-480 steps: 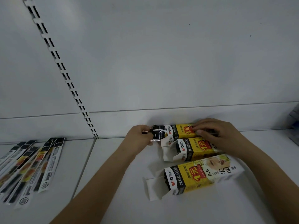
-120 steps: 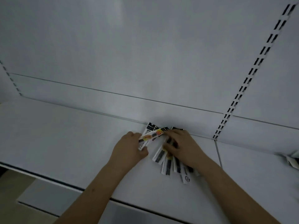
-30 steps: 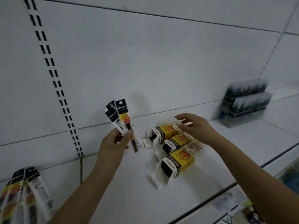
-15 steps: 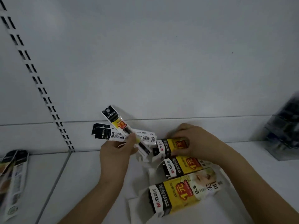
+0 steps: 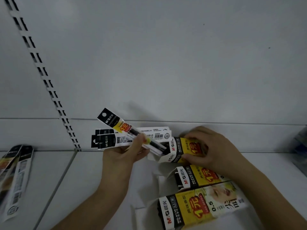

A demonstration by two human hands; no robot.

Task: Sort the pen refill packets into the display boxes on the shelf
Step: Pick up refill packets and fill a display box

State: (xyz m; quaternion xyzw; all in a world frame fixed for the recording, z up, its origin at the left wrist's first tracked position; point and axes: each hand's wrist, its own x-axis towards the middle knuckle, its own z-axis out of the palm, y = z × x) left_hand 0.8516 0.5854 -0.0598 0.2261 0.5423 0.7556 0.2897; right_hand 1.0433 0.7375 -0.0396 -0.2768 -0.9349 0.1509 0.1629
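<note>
One black-and-yellow flat plastic refill packet pinched in left hand above two more, long axis slanted down-right, lower end at open mouth of rear yellow cardboard display box, gripped by right hand.

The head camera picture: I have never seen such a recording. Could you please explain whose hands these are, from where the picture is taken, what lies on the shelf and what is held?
There is no machine here. A person wears one wide-angle camera on the head, looking forward and down, so you see that person's own two bare hands over a white shelf.

The left hand holds a few pen refill packets, fanned out. One packet points its lower end into the open mouth of the rear display box. The right hand has its grip around that box and steadies it.

Two more yellow and black display boxes lie in front: a middle box and a front box, all with open flaps facing left.

At the far left of the shelf lie more loose packets, blurred, waiting to be sorted.
</note>
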